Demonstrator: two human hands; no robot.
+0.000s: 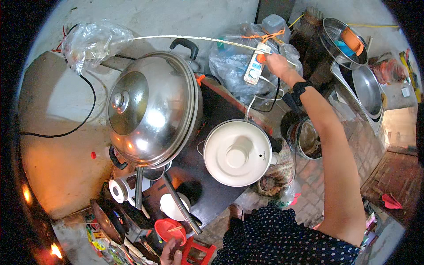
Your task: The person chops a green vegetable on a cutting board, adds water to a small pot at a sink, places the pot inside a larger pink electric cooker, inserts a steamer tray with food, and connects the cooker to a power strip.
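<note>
My right hand (279, 69) reaches to a white power strip (254, 63) with an orange-red part near its upper end. The fingers are at the strip's edge beside that part; their grip is partly hidden. A white plug sits in the strip's lower end, with a white cord leading from it. My left hand (171, 252) shows only partly at the bottom edge, its thumb and fingers apart. It is just below a red plastic bowl (170, 232) with wooden sticks across it. Between my hands stands a cream lidded electric pot (237, 153) on a dark tabletop (220, 198).
A large lidded steel pot (154, 109) with black handles stands left. Near it are a white bowl (172, 205), a white lidded jar (121, 188) and a red stool (198, 253). A bucket (309, 139) and steel basins (367, 89) are at right. Clear plastic bags (228, 66) surround the strip.
</note>
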